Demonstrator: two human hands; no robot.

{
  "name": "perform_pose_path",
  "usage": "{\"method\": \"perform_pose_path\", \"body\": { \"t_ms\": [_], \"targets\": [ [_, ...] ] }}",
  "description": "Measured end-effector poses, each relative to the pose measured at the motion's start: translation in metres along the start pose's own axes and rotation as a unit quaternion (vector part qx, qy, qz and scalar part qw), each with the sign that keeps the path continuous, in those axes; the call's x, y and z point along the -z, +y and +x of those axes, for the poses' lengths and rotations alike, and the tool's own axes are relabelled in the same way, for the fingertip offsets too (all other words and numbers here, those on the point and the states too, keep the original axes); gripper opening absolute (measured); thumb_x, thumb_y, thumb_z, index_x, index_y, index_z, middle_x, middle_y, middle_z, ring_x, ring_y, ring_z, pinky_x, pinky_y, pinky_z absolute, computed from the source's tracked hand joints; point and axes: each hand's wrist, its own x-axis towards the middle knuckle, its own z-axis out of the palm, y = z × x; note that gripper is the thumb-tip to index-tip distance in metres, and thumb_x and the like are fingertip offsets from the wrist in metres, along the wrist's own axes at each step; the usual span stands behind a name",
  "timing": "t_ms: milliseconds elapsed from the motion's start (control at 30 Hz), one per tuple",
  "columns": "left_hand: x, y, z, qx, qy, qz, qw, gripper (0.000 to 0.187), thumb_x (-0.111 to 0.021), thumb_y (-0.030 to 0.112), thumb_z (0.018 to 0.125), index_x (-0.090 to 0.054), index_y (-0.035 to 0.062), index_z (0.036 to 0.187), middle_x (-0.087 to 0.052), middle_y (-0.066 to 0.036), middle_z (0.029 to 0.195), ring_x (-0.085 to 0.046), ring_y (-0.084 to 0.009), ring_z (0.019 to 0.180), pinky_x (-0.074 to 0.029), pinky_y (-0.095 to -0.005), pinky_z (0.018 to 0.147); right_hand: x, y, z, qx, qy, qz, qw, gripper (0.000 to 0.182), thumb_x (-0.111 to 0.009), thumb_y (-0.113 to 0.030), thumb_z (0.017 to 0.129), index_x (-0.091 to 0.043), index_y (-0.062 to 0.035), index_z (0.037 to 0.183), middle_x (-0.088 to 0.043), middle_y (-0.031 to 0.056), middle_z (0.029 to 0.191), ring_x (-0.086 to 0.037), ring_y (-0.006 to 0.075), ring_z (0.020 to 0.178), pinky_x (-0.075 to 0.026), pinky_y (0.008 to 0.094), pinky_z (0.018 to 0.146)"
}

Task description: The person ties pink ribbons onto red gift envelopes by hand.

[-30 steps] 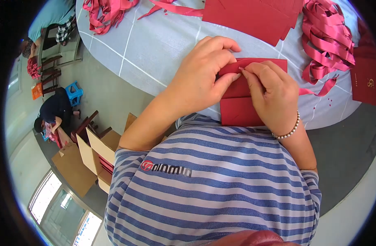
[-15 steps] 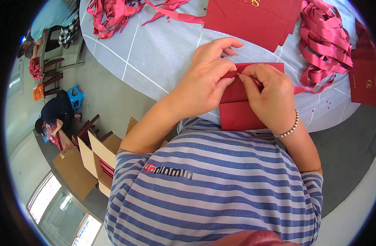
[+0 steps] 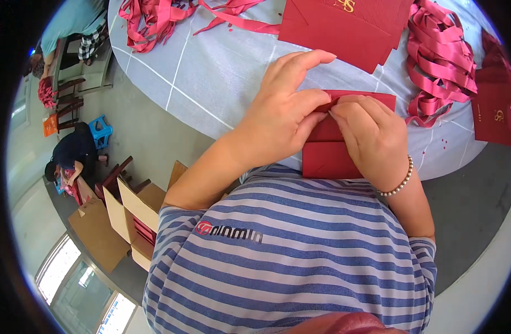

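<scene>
A folded red paper envelope (image 3: 325, 157) lies at the near edge of the round table (image 3: 227, 67), which has a pale grey cloth. My left hand (image 3: 286, 119) pinches its upper left flap between thumb and fingers. My right hand (image 3: 372, 136), with a bead bracelet at the wrist, presses and pinches the same fold from the right. The fingertips of both hands meet at the top edge of the envelope.
A stack of red envelopes (image 3: 344, 25) lies at the far side. Pink ribbon piles (image 3: 439, 55) (image 3: 150, 16) sit right and far left. More red envelopes (image 3: 495, 111) lie at the right edge. An open cardboard box (image 3: 133, 217) stands on the floor. People (image 3: 72, 153) sit nearby.
Both hands shifted slightly right along the envelope's top fold; my left fingers have lifted and spread more. The envelope stays on the table edge.
</scene>
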Motion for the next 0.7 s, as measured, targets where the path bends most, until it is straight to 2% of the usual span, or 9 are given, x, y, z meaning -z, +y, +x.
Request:
{"method": "perform_pose_path", "body": {
  "t_ms": [67,133,167,233,300,367,433,500,700],
  "targets": [
    [-0.001,0.0,0.002,-0.032,0.032,0.014,0.999,0.028,-0.079,0.001,0.069,-0.066,0.0024,0.094,-0.051,-0.02,0.143,-0.05,-0.0398,0.127,-0.04,-0.0489,0.107,0.004,-0.001,0.006,0.029,0.027,-0.037,0.999,0.019,-0.075,-0.007,0.078,-0.068,-0.0033,0.095,-0.065,0.0102,0.086,-0.066,0.0291,0.076,-0.055,0.0368,0.066],
    [0.003,0.007,0.0,-0.041,0.024,0.063,0.997,0.026,-0.079,0.002,0.069,-0.067,0.0028,0.091,-0.052,-0.02,0.143,-0.05,-0.0392,0.126,-0.039,-0.0508,0.107,0.023,-0.005,0.022,0.012,0.053,0.022,0.998,0.022,-0.077,-0.005,0.077,-0.067,-0.002,0.096,-0.063,0.009,0.087,-0.063,0.0274,0.075,-0.052,0.0359,0.065],
    [0.004,0.011,-0.002,-0.05,0.012,0.109,0.993,0.024,-0.079,0.004,0.068,-0.067,0.0031,0.089,-0.052,-0.02,0.143,-0.05,-0.0386,0.125,-0.037,-0.0527,0.107,0.027,-0.006,0.024,-0.043,0.065,0.089,0.993,0.02,-0.079,-0.003,0.076,-0.068,-0.0003,0.092,-0.06,0.0106,0.083,-0.06,0.0267,0.07,-0.05,0.0354,0.064],
    [0.0,0.016,-0.004,-0.069,0.02,0.141,0.987,0.021,-0.079,0.007,0.068,-0.068,0.0042,0.086,-0.053,-0.02,0.143,-0.05,-0.0366,0.123,-0.031,-0.0541,0.11,0.044,0.006,0.029,-0.068,-0.026,0.086,0.994,0.015,-0.079,-0.004,0.077,-0.069,0.0009,0.086,-0.06,0.0111,0.082,-0.059,0.0274,0.069,-0.049,0.035,0.063],
    [-0.007,0.017,-0.003,-0.101,0.095,0.169,0.976,0.008,-0.068,0.01,0.074,-0.064,0.0041,0.075,-0.055,-0.012,0.144,-0.052,-0.0282,0.126,-0.025,-0.0533,0.113,0.047,0.008,0.038,-0.102,-0.06,0.109,0.987,0.013,-0.078,-0.008,0.079,-0.07,0.0021,0.081,-0.061,0.0135,0.077,-0.06,0.0283,0.069,-0.048,0.0359,0.062],
    [-0.012,0.015,-0.003,-0.117,0.112,0.171,0.972,0.008,-0.068,0.01,0.074,-0.064,0.0041,0.074,-0.055,-0.012,0.144,-0.052,-0.0276,0.125,-0.024,-0.0529,0.114,0.047,0.017,0.047,-0.102,-0.198,0.134,0.966,0.017,-0.074,-0.014,0.083,-0.071,0.0023,0.079,-0.063,0.016,0.075,-0.061,0.0296,0.069,-0.049,0.0367,0.063],
    [-0.011,0.014,-0.002,-0.131,0.128,0.175,0.967,0.008,-0.068,0.01,0.073,-0.063,0.0041,0.073,-0.056,-0.012,0.143,-0.053,-0.027,0.125,-0.024,-0.0524,0.114,0.04,0.027,0.057,-0.077,-0.21,0.142,0.964,0.021,-0.072,-0.018,0.083,-0.072,0.0018,0.077,-0.065,0.0181,0.071,-0.062,0.0315,0.065,-0.049,0.0379,0.061],
    [-0.003,0.014,-0.003,-0.129,0.072,0.199,0.969,0.024,-0.082,0.009,0.064,-0.071,0.0048,0.084,-0.052,-0.019,0.145,-0.049,-0.0351,0.126,-0.026,-0.0521,0.113,0.04,0.03,0.068,-0.115,-0.296,0.145,0.937,0.02,-0.072,-0.018,0.08,-0.073,0.0017,0.079,-0.066,0.0188,0.069,-0.061,0.0332,0.06,-0.049,0.039,0.058],
    [0.004,0.013,0.004,-0.056,0.032,0.105,0.992,0.024,-0.081,0.003,0.064,-0.071,0.002,0.085,-0.047,-0.021,0.151,-0.043,-0.0418,0.134,-0.033,-0.0501,0.113,0.026,0.03,0.071,-0.118,-0.259,0.156,0.946,0.019,-0.069,-0.016,0.077,-0.072,0.0029,0.076,-0.065,0.0215,0.067,-0.065,0.0315,0.06,-0.052,0.0389,0.061]
  ]
}}
